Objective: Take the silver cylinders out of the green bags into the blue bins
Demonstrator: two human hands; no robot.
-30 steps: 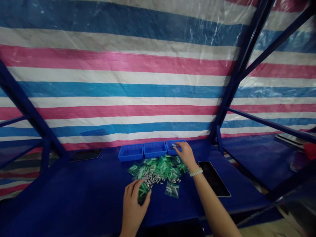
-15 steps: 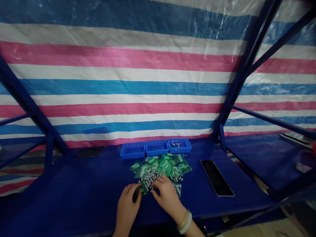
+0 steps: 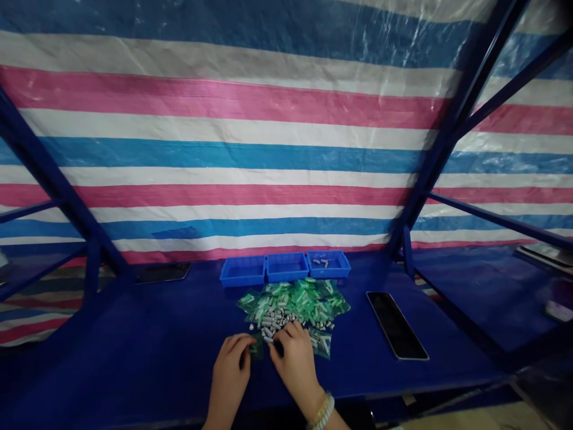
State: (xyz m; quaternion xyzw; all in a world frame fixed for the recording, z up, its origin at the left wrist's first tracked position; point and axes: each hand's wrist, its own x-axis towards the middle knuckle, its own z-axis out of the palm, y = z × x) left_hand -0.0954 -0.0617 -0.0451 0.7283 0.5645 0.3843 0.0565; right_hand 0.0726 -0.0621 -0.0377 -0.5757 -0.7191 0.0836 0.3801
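My left hand (image 3: 230, 365) is closed on the edge of a small green-tinted plastic bag (image 3: 256, 347) at the near side of a heap. Just right of it, my right hand (image 3: 295, 355) has its thumb and fingers curled together at the loose silvery metal cylinders (image 3: 268, 331); its fingertips partly hide what they pinch. Behind both hands lies a pile of small green-tinted bags (image 3: 304, 298) with pale metal pieces inside. Another filled bag (image 3: 320, 343) lies beside my right hand. A bracelet (image 3: 323, 412) circles my right wrist.
Three blue trays stand in a row behind the pile: a left tray (image 3: 243, 280), a middle tray (image 3: 287, 276) and a right tray (image 3: 328, 272) with a few metal pieces. A phone (image 3: 397, 325) lies to the right, a dark flat device (image 3: 163, 273) back left. Blue frame posts (image 3: 436, 161) flank the table.
My left hand has drawn the small bag slightly toward me and away from the loose metal pieces. My right hand has shifted a little, with its fingers curling more. The view has moved slightly.
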